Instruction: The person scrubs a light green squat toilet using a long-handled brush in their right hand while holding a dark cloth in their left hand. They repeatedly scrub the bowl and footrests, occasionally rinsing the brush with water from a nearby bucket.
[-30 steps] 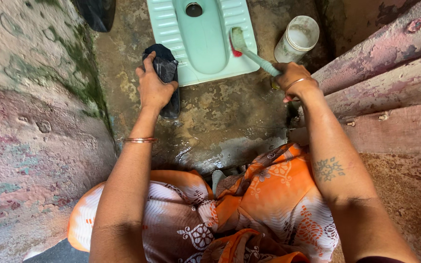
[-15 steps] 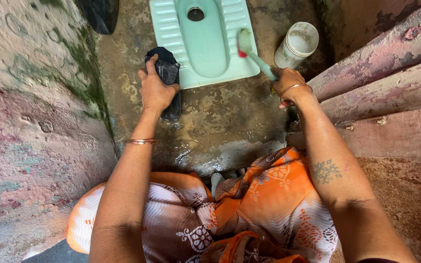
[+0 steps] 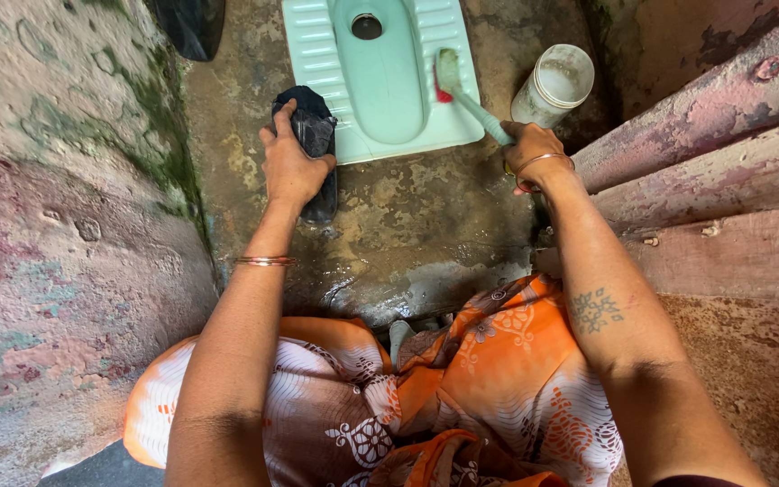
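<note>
right hand (image 3: 534,153) grips brush (image 3: 462,90) (beside seemingly white jar (image 3: 554,86)).

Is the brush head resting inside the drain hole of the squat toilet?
No, the brush in the right hand lies on the toilet's right footrest.

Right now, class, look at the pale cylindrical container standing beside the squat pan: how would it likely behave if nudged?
The container stands upright on uneven wet floor, so it would probably tip easily. Its round body suggests it would roll once down. It looks like thin plastic, so likely light, though its contents cannot be seen.
</note>
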